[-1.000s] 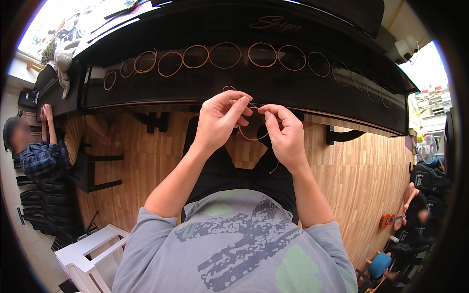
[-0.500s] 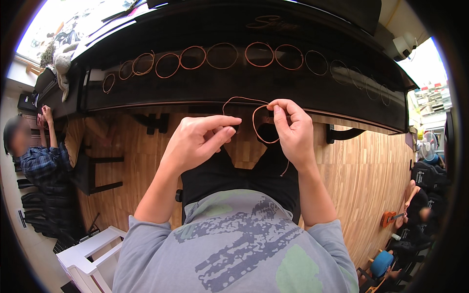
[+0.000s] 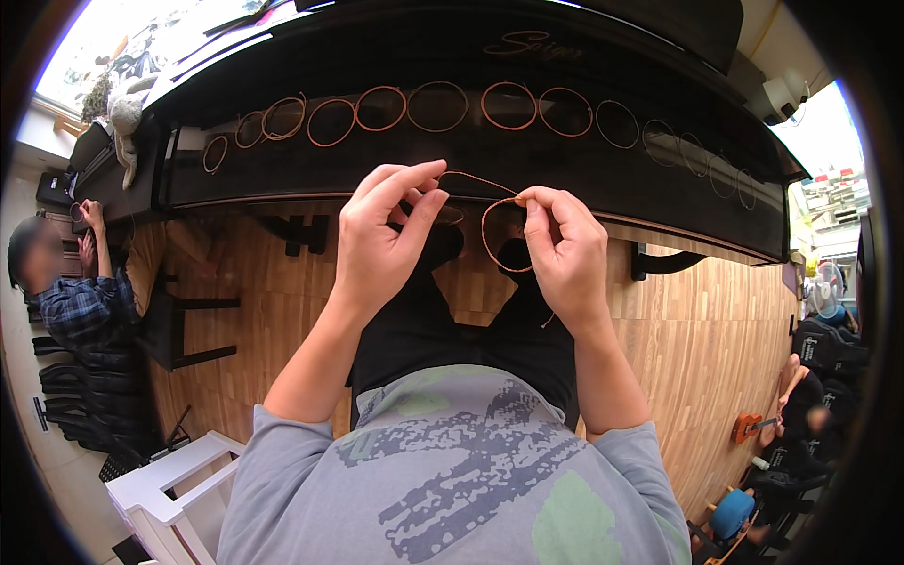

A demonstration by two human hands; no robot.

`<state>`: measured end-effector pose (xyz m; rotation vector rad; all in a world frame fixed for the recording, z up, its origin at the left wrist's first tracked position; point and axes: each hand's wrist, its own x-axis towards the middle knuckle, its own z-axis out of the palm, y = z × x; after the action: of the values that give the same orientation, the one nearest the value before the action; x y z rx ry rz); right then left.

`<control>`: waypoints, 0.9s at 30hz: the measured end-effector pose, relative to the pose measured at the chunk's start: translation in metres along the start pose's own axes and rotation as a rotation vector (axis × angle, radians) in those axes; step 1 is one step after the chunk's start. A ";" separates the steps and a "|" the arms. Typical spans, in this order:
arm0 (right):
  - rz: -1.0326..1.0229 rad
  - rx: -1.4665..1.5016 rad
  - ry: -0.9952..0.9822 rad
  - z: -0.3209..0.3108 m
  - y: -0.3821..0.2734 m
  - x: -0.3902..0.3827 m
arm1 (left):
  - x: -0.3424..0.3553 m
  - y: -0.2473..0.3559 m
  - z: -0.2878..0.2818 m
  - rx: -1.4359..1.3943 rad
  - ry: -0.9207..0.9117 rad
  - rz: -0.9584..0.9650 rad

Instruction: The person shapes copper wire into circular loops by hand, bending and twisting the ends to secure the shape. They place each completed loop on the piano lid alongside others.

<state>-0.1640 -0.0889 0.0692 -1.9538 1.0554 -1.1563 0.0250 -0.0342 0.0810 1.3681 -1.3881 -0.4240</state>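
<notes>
In my right hand (image 3: 565, 245), closed with thumb and forefinger pinched, is a copper-coloured wire string (image 3: 484, 235) bent into a small loop. A short end hangs under that hand. Another length arches leftward from the pinch to the forefinger of my left hand (image 3: 386, 221) and passes out of sight behind the fingers. The left thumb and forefinger stand apart, the other fingers curled; whether they touch the string is hidden. Both hands are raised over my lap, at the near edge of a black closed piano (image 3: 311, 179).
Several coiled strings (image 3: 380, 108), copper-coloured and pale, lie in a row along the piano. A person (image 3: 75, 292) handles something small at the far left. White furniture (image 3: 174, 480) stands at lower left. A small orange guitar-like instrument (image 3: 749, 427) is at right on the wooden floor.
My left hand has moved up and slightly right, its fingers now at the string's arch. My right hand keeps its pinch, nearly still. The visible arch has become shorter.
</notes>
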 end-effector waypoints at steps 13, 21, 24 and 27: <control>0.035 0.200 0.114 0.008 -0.001 -0.001 | -0.033 -0.012 0.051 -1.051 -0.255 -0.520; -0.037 0.061 0.164 0.007 0.004 -0.002 | -0.022 -0.015 0.042 -0.858 -0.474 -0.309; -0.032 0.021 0.200 0.007 0.003 -0.002 | -0.017 -0.006 0.033 -0.780 -0.534 -0.340; -0.108 -0.114 0.248 0.009 0.005 -0.002 | -0.018 -0.009 0.033 -0.869 -0.531 -0.317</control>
<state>-0.1575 -0.0888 0.0605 -2.0128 1.1759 -1.4563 -0.0033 -0.0349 0.0547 0.7507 -1.1443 -1.4887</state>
